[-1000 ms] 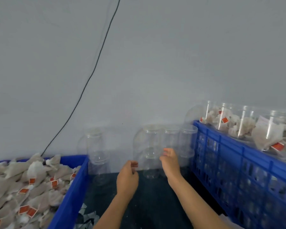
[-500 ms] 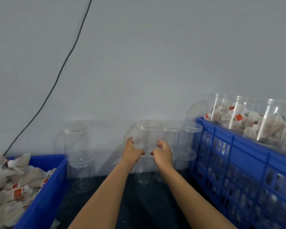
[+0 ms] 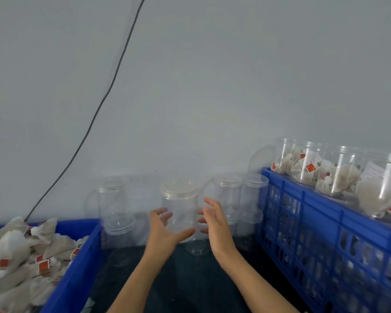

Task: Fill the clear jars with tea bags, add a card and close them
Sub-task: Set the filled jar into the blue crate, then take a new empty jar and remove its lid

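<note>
Left bin (image 3: 77, 263): blue, heaped with tea bags (image 3: 16, 251) bearing orange tags, print unreadable.
Left hand (image 3: 165, 231): fingers spread, cupping the lidded empty jar (image 3: 180, 213); a moment ago pinched at its side.
Jar: lifted off the stack, now between both palms; next due for opening and filling.
Right hand (image 3: 215, 224): fingers extended, pressed to jar's right wall.
Right crate (image 3: 303, 213): filled jars (image 3: 325, 168) on top, card writing illegible.

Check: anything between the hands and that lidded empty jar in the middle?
Nothing visible. The left hand and right hand flank the empty lidded jar, fingers spread against or close to its sides; motion blur hides actual contact. The neighbouring jars stand behind and to the right, out of the way.
</note>
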Available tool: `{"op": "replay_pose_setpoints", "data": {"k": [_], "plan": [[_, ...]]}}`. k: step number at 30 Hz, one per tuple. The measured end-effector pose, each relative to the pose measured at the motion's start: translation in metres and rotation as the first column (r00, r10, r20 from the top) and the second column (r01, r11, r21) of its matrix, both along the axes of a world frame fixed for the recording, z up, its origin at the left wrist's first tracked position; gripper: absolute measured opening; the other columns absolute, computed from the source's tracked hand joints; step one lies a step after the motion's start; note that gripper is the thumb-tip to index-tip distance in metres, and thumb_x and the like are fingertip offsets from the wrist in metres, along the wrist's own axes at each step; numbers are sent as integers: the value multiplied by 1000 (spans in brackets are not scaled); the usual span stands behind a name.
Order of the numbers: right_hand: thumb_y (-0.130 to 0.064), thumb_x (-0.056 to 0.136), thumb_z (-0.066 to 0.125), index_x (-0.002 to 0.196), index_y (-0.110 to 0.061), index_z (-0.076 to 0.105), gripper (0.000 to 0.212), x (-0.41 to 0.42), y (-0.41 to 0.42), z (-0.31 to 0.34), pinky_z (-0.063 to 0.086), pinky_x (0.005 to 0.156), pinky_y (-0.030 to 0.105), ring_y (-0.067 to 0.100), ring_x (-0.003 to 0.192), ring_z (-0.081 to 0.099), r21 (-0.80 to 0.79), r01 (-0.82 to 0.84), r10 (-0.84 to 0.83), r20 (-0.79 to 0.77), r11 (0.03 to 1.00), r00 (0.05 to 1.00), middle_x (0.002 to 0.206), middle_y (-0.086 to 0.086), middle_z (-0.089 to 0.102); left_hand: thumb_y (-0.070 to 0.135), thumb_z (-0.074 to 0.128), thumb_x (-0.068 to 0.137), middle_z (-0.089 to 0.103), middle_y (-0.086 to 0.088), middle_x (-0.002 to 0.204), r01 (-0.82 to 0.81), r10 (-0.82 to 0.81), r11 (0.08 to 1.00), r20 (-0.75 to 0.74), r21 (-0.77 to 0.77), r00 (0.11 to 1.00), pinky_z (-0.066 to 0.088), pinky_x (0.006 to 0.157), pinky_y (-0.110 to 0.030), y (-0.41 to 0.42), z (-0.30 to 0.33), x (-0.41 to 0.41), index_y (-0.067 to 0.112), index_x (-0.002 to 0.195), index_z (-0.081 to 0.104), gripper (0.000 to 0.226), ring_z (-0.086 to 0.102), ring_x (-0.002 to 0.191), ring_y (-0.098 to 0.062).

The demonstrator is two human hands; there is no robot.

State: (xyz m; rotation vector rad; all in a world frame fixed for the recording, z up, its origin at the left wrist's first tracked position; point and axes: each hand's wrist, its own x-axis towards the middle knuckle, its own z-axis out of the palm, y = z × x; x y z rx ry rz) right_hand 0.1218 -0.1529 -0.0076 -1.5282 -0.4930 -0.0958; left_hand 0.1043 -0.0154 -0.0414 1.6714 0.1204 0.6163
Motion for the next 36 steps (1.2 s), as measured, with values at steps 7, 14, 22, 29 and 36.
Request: {"op": "replay_pose_setpoints", "data": {"k": [7,14,22,29,36], "plan": [[-58,73,57,130,-31,42,65,-88,-21,-1,49,92,23,10,112,57,-9,-141,142,40,990,989,125,-4,55,34,93,49,38,15,115,-162,178,933,-21,322,984,40,70,-7,-34,-25,-117,38,118,26,96,50,99,2],[-54,58,73,126,-34,42,77,-147,-34,-39,51,62,11,6,93,62,121,38,-27,-93,992,995,110,-11,57,44,88,51,36,12,117,-215,279,829,-50,517,959,41,78,-13,-70,-60,-187,33,126,25,98,48,102,-4],[-34,63,87,108,-26,64,51,-157,-41,-77,50,70,12,0,89,67,113,11,-2,-75,994,997,98,-13,70,53,85,47,48,32,105,-86,180,883,-164,461,970,39,80,-7,-66,-80,-203,43,124,23,99,52,101,6],[-37,62,89,109,-25,71,52,-148,-51,-87,53,81,21,8,99,67,80,-117,123,-72,990,990,110,-7,68,58,83,42,62,22,104,28,77,917,-245,399,966,46,77,-9,-56,-99,-199,46,115,32,90,60,94,8],[-36,60,87,138,-23,44,90,-138,-67,-94,49,99,42,33,113,61,388,-426,522,-186,817,832,123,21,63,35,91,50,69,-2,110,356,-332,933,-257,53,908,53,92,-32,-46,-102,-204,27,124,45,88,66,107,-16]]}}
